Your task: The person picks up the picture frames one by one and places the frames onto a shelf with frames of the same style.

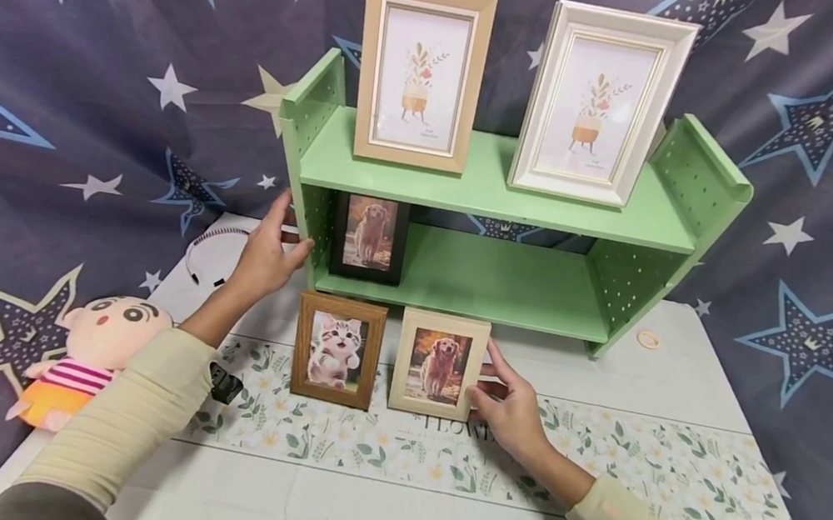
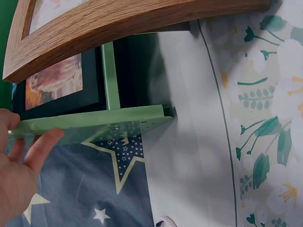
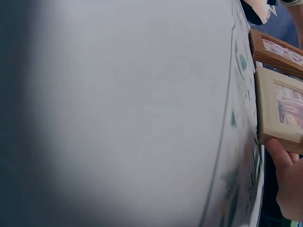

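A green shelf (image 1: 505, 277) stands on the table. My left hand (image 1: 270, 250) grips the edge of its left side panel (image 2: 94, 118), with fingers on the outer face. Below it, my right hand (image 1: 515, 408) pinches the right edge of a pale wood picture frame (image 1: 477, 366) with a dog photo, thumb in front (image 3: 278, 153). This frame stands upright before the shelf. Just left of it stands a brown wood picture frame (image 1: 334, 394) with a kitten photo. A black picture frame (image 1: 397, 258) with a dog photo sits at the left of the lower shelf level.
On the top level stand a tan picture frame (image 1: 479, 82) and a white picture frame (image 1: 657, 107). A plush doll (image 1: 70, 377) is at the left, near a black coiled cord (image 1: 211, 234). A small ring (image 1: 647, 339) lies right of the shelf. A flowered runner (image 1: 638, 457) crosses the white table.
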`<action>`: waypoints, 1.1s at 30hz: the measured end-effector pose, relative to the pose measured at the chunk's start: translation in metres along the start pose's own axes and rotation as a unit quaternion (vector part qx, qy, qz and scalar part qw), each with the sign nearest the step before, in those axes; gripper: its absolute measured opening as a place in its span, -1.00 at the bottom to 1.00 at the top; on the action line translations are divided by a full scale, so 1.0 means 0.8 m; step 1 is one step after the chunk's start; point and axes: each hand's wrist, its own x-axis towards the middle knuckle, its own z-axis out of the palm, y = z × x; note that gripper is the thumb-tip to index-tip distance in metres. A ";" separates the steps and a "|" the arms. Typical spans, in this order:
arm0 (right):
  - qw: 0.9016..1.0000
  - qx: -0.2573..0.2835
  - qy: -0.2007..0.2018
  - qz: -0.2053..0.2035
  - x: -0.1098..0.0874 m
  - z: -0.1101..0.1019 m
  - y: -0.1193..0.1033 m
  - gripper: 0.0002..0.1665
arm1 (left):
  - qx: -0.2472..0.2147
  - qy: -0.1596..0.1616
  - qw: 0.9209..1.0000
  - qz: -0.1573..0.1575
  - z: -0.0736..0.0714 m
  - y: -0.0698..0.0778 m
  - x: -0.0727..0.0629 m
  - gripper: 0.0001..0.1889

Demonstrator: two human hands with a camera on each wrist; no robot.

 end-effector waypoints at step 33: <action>0.999 0.028 0.001 0.031 0.023 -0.024 -0.022 0.09 | -0.001 -0.001 1.000 0.003 0.000 -0.001 0.000 -0.10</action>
